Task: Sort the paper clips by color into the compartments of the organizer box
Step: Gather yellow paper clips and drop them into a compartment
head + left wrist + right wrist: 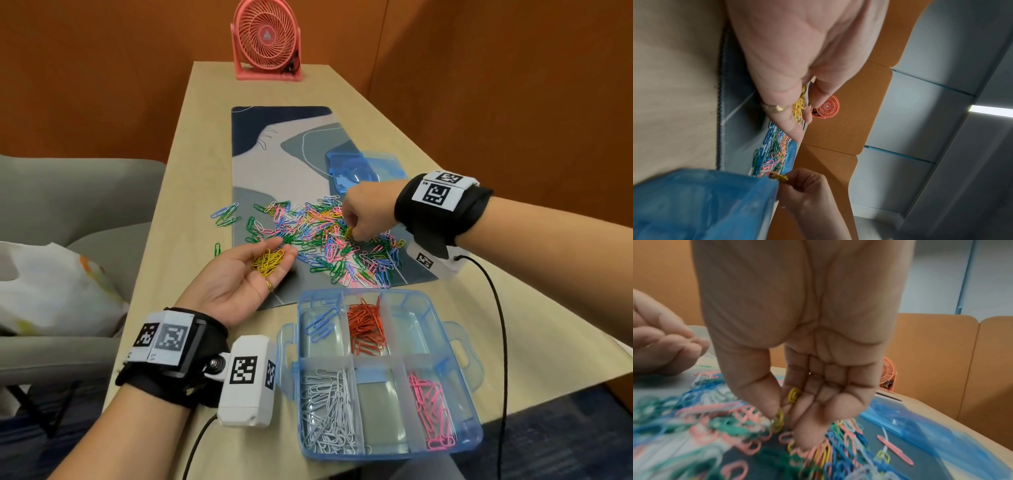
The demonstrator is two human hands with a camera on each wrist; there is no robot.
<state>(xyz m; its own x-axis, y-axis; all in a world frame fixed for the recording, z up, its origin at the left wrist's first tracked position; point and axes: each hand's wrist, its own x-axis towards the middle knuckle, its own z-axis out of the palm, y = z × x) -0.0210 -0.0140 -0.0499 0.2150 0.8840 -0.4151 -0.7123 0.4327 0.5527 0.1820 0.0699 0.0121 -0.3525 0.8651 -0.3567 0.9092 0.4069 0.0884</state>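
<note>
A mixed pile of colored paper clips point(318, 236) lies on the desk mat point(274, 164). My left hand point(239, 277) is held palm up just left of the pile, with a bunch of yellow clips point(269, 262) lying on its relaxed fingers point(789, 126). My right hand point(363, 212) reaches down into the pile and pinches yellow clips point(778, 418) between thumb and fingers. The blue organizer box point(382, 407) sits near me. It holds blue clips point(322, 323), orange clips point(366, 329), white clips point(329, 411) and pink clips point(433, 411) in separate compartments. Two compartments are empty.
The box's clear blue lid point(363, 168) lies on the mat behind the pile. A pink fan point(267, 37) stands at the table's far end. A few stray clips point(226, 214) lie left of the mat. A grey chair with a bag point(51, 291) is on the left.
</note>
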